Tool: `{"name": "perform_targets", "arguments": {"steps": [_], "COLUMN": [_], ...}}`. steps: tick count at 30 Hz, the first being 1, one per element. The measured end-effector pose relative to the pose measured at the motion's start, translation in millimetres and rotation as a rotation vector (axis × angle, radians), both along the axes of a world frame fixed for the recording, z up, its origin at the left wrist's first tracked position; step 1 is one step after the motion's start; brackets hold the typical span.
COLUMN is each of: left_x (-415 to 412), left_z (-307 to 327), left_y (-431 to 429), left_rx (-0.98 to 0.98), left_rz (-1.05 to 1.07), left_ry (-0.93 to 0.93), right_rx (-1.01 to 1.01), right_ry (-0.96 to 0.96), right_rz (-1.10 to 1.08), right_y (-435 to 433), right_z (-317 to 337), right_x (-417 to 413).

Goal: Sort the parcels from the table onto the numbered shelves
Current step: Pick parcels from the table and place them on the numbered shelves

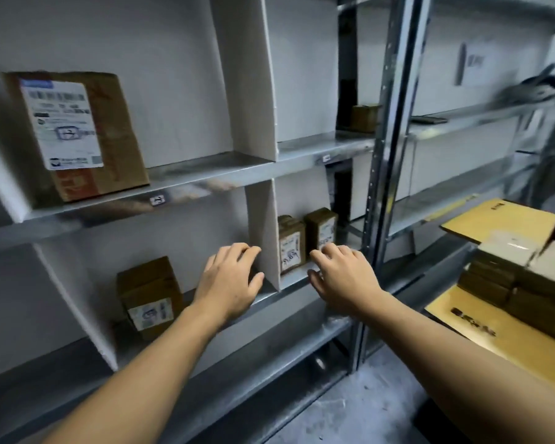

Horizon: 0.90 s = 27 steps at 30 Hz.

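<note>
Where a white divider point(263, 232) splits the lower shelf point(290, 293), two small brown parcels are stood upright side by side in the compartment to its right, near the middle of the frame. A near parcel point(291, 248) is set just beside the divider and a far parcel point(321, 227) to the right of it, each with a white label facing out.

The right hand point(345, 277) is stretched out in front of the far parcel, fingers loosely bent and spread, with nothing held. The fingertips are seen at the parcel's lower edge, but whether it is touched cannot be told. The left hand point(229, 280) is held at the other side of the divider, its fingers relaxed and slightly curved against the divider's front edge, and nothing is gripped.

A third small parcel point(149, 296) is stood in the left compartment of the same shelf, at the lower left of the frame. On the upper shelf point(205, 174), at the upper left, a large box point(74, 136) with a big white label is leaned back against the wall. Small number tags point(157, 200) are stuck on that shelf's front edge. Further back, beside a grey metal post point(382, 155), another small parcel point(364, 118) is seen. At the right edge an open carton point(500, 219) with yellow flaps is filled with more brown packages point(494, 277).
</note>
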<state>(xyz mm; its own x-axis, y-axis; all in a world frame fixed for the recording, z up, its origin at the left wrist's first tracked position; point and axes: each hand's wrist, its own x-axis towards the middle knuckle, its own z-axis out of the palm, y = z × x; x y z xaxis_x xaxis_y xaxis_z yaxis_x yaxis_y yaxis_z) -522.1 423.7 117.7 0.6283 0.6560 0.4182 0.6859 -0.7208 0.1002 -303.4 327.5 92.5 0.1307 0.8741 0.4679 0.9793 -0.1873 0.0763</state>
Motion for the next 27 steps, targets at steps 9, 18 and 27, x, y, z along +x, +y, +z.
{"name": "perform_targets", "arguments": {"steps": [9,18,27], "left_x": [188.0,390.2,541.8], "left_z": [-34.4,-50.2,-64.6], "left_y": [-68.5,-188.3,-303.0], "left_rx": [-0.078,-0.104,-0.107], "left_rz": [-0.318,-0.603,-0.833], "left_ry": [0.084,0.099,0.116], "right_rx": [-0.174,-0.226,-0.21], "right_ry": [0.059,0.147,0.246], "right_rz": [-0.386,-0.729,-0.951], "right_y": [-147.8,-308.7,-433.2], "right_z": [-27.9,-34.1,-54.6], "right_x": [137.5,284.2,386.3]}}
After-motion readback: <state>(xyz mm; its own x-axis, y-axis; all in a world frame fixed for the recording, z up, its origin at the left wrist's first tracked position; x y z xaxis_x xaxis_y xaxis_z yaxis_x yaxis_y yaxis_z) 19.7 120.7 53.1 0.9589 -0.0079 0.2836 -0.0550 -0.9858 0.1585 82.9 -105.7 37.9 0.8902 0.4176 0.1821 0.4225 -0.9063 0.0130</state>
